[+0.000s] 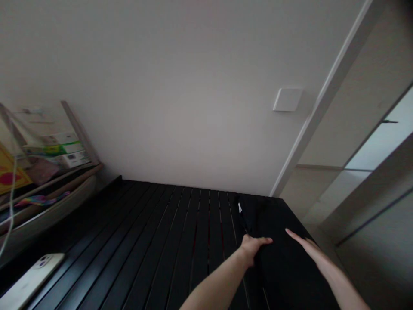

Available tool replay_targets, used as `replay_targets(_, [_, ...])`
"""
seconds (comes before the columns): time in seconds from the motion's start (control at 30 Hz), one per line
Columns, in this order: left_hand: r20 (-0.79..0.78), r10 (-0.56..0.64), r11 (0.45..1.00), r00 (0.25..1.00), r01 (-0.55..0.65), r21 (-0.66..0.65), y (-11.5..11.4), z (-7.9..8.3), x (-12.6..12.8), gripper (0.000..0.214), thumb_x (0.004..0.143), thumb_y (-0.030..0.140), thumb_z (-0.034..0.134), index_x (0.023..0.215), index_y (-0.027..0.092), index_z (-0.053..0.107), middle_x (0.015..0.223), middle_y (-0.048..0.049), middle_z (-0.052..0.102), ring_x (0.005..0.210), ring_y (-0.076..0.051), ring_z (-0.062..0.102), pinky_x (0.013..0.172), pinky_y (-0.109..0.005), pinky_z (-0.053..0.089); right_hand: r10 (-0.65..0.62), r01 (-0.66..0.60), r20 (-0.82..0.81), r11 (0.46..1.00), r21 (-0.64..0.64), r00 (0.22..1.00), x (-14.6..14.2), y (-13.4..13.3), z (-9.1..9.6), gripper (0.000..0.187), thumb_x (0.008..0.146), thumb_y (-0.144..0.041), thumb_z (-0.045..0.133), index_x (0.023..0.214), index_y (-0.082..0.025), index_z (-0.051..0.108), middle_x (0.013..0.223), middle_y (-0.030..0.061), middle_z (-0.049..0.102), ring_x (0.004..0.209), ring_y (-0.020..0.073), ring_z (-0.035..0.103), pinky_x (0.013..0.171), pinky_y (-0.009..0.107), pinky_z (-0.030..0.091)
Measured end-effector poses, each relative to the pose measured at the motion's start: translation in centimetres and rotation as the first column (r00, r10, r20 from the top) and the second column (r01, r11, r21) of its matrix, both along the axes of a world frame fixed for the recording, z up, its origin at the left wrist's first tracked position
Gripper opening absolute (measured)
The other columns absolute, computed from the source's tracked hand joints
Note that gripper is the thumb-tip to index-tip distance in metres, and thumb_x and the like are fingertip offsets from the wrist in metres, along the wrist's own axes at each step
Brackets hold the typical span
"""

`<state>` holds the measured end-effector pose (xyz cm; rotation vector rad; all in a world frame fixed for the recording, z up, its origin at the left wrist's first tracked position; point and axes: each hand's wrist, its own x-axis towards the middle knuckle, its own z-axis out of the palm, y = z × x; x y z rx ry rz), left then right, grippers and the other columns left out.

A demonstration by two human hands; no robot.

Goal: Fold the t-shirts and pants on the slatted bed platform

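A black folded cloth [284,275], seemingly a garment, lies at the right end of a black slatted surface [155,245]. A small white tag [240,208] shows near its far left corner. My left hand [253,247] rests at the cloth's left edge, with a finger stretched out across it; its other fingers are partly hidden. Along the right edge is my right hand [306,245], fingers straight and held together, seen from the side. Whether its palm touches the cloth I cannot tell.
A pale phone [32,280] lies at the near left. Boxes and other items fill a shelf [80,176] at the left, where a white cable [13,202] hangs. Behind stands a white wall [193,107] with a square switch plate [288,100]. A doorway opens at the right.
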<state>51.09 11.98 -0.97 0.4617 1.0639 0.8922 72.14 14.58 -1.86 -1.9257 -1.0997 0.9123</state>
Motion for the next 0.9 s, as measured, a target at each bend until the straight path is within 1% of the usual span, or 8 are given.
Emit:
replay_targets(0.1, [0.029,-0.005,1.0,1.0,0.005,-0.011,-0.2,0.4,-3.2,0.073,0.043,0.03,0.088,0.109,0.011,0.061,0.11,-0.0172,0.067,0.099,-0.032,0.066,0.084,-0.042,0.055,0.031,-0.041,-0.137,0.997,-0.068,0.99,-1.7,0.0,0.9,0.063,0.071,-0.061,0.058,0.116,-0.017,0.065,0.113,0.018,0.068,0.114,0.0307,0.06,0.095,0.042,0.051])
replay_targets(0.27, [0.088,0.035,0.998,0.996,-0.039,0.04,-2.6,1.6,-11.0,0.062,0.054,0.028,0.081,0.111,0.014,0.061,0.105,-0.0127,0.07,0.096,-0.029,0.067,0.085,-0.042,0.054,0.202,-0.195,-0.304,0.979,0.052,0.931,-9.0,-0.1,3.6,0.06,0.066,-0.051,0.071,0.114,-0.015,0.064,0.119,0.015,0.067,0.112,0.0283,0.062,0.096,0.038,0.05])
replay_targets(0.4, [-0.022,0.202,0.951,0.979,-0.191,0.243,-5.2,4.1,-18.7,0.063,0.058,0.02,0.078,0.118,0.016,0.058,0.108,-0.011,0.07,0.097,-0.027,0.067,0.087,-0.039,0.053,0.34,-0.346,-0.437,0.936,0.068,0.833,-16.8,-1.0,5.0,0.066,0.067,-0.05,0.073,0.121,-0.015,0.059,0.126,0.0133,0.063,0.114,0.0251,0.061,0.095,0.033,0.05])
replay_targets(0.5, [-0.252,0.367,0.85,0.895,-0.212,0.483,-7.0,6.0,-24.2,0.058,0.064,0.016,0.072,0.12,0.019,0.057,0.113,-0.0069,0.068,0.105,-0.025,0.063,0.093,-0.035,0.05,0.405,-0.405,-0.416,0.91,0.093,0.814,-21.8,-1.7,4.7,0.064,0.07,-0.053,0.069,0.123,-0.019,0.059,0.131,0.0114,0.06,0.121,0.0237,0.056,0.095,0.031,0.049])
replay_targets(0.6, [-0.538,0.521,0.774,0.662,-0.102,0.624,-8.6,7.8,-28.6,0.061,0.069,0.016,0.068,0.128,0.018,0.051,0.119,-0.0068,0.066,0.113,-0.027,0.059,0.096,-0.033,0.046,0.474,-0.47,-0.361,0.876,0.107,0.803,-24.8,-2.0,3.8,0.069,0.071,-0.054,0.066,0.129,-0.019,0.053,0.128,0.0123,0.062,0.113,0.0247,0.061,0.087,0.034,0.053])
replay_targets(0.73, [-0.865,0.486,0.866,0.125,0.069,0.496,-10.9,11.4,-33.2,0.067,0.069,0.004,0.056,0.134,0.018,0.047,0.119,-0.0094,0.066,0.111,-0.03,0.059,0.09,-0.035,0.046,0.526,-0.547,-0.368,0.835,0.054,0.767,-25.2,-2.4,2.7,0.067,0.07,-0.051,0.066,0.126,-0.016,0.051,0.116,0.0145,0.067,0.087,0.0222,0.069,0.07,0.032,0.054])
replay_targets(0.8, [-0.881,0.459,0.884,-0.115,0.156,0.44,-11.8,14.2,-35.6,0.069,0.067,-0.001,0.048,0.132,0.021,0.048,0.12,-0.0086,0.065,0.108,-0.028,0.061,0.088,-0.034,0.046,0.534,-0.569,-0.375,0.822,0.022,0.758,-24.5,-2.6,2.2,0.059,0.071,-0.05,0.066,0.119,-0.017,0.056,0.11,0.0134,0.069,0.082,0.021,0.07,0.066,0.031,0.052])
replay_targets(0.9, [-0.814,0.417,0.908,-0.405,0.157,0.388,-12.5,18.5,-39.8,0.062,0.071,0.004,0.049,0.131,0.021,0.048,0.113,-0.0093,0.067,0.099,-0.027,0.064,0.083,-0.035,0.046,0.533,-0.581,-0.389,0.814,-0.008,0.752,-23.2,-2.8,1.3,0.049,0.073,-0.051,0.064,0.108,-0.018,0.06,0.101,0.0119,0.072,0.079,0.0204,0.07,0.066,0.03,0.051])
